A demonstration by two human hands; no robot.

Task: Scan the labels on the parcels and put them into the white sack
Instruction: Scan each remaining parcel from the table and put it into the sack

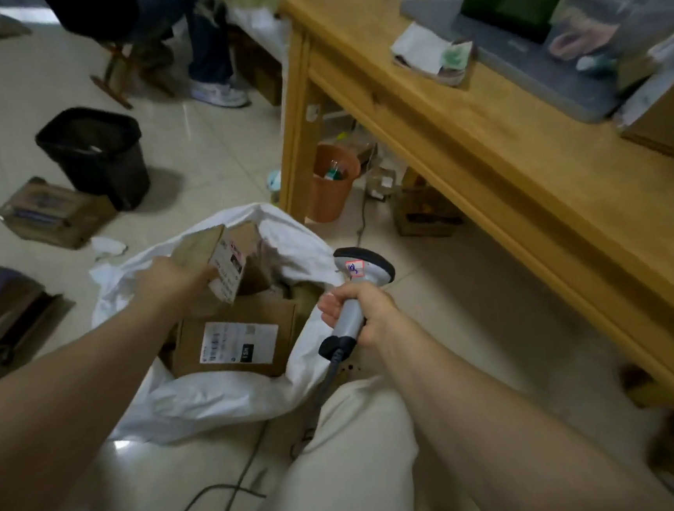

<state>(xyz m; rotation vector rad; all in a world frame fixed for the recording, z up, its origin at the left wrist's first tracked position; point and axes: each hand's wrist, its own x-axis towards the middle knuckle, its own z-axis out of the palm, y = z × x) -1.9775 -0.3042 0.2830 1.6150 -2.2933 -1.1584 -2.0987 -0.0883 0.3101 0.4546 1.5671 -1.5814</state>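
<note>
Right hand [367, 313]: the fingers were wrapped around the grey handle of the scanner [363, 267], which was smooth plastic with a dark head and a cable at its base.
White sack [217, 396]: it was soft and crumpled, and its mouth was open upward on the tiled floor.
Large parcel [233, 346]: this flat brown cardboard box lay inside the sack with its label up.
Left hand [170, 278]: it was gripping the near end of the small parcel [213, 262].
Small parcel: this cardboard box was tilted, with its white label facing the scanner side.
Deciding relation: the small parcel hung above the sack mouth, directly over the large parcel, and the left hand was the nearer one. In my judgement it only needed lowering.
Farther: more parcels [50, 211] lay on the floor, and beyond them were a black bin [94, 154] and a wooden table [479, 128].
</note>
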